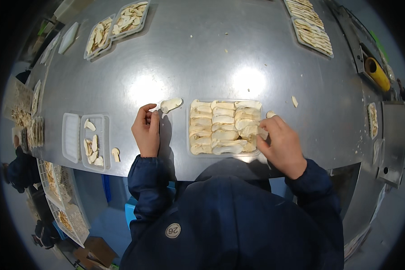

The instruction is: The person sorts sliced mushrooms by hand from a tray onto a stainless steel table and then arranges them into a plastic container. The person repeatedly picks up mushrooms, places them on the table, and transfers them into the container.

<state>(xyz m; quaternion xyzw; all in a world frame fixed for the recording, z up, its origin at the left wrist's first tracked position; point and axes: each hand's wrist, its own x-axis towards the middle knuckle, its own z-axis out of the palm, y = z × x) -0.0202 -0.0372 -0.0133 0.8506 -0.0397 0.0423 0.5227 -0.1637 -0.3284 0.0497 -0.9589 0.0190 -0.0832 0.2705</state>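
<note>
Before me on the steel table stands a clear plastic tray (188, 135) holding three columns of overlapping pale mushroom slices (224, 136). At its right side, my right hand (283, 145) pinches a mushroom slice (262, 133) over the right-hand column, near a small dark gap. Another slice (270, 114) lies partly hidden behind that hand. My left hand (147, 130) is left of the tray, fingers loosely curled and holding nothing. Just beyond its fingertips a large single slice (171, 105) lies on the table.
To the left are a small tray (107, 141) with several slices, a white tray (71, 136) and a loose slice (115, 154). Filled trays stand far left (130, 18) and far right (312, 37). Plastic crates (67, 216) stand below the table's left edge. Co-workers appear at far left.
</note>
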